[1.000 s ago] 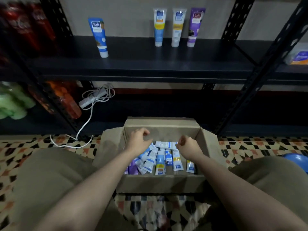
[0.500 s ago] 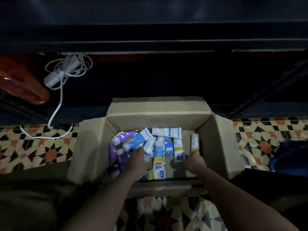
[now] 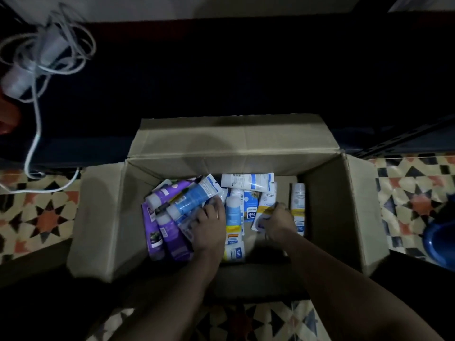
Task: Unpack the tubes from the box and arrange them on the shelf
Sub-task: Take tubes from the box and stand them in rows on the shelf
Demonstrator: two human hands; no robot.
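Observation:
An open cardboard box (image 3: 320,217) stands on the floor in front of me. Several tubes lie loose inside: purple tubes (image 3: 170,232) at the left, a blue tube (image 3: 192,200) lying aslant, and white-and-blue ones in the middle. Another white tube (image 3: 298,200) lies along the right wall. My left hand (image 3: 209,227) is down in the pile, its fingers curling over the blue tube's lower edge. My right hand (image 3: 278,222) grips a white tube with a yellow band (image 3: 262,214), lifting one end. The shelf's upper level is out of view.
The dark lower shelf (image 3: 221,82) runs behind the box. A coiled white cable with a power strip (image 3: 37,60) lies on it at the left. Patterned floor tiles (image 3: 41,212) surround the box. A blue round object (image 3: 440,244) sits at the right edge.
My view has tipped down, so the upper shelf with standing tubes has left the frame. Both hands went deeper into the box, and the right hand took hold of the yellow-banded tube.

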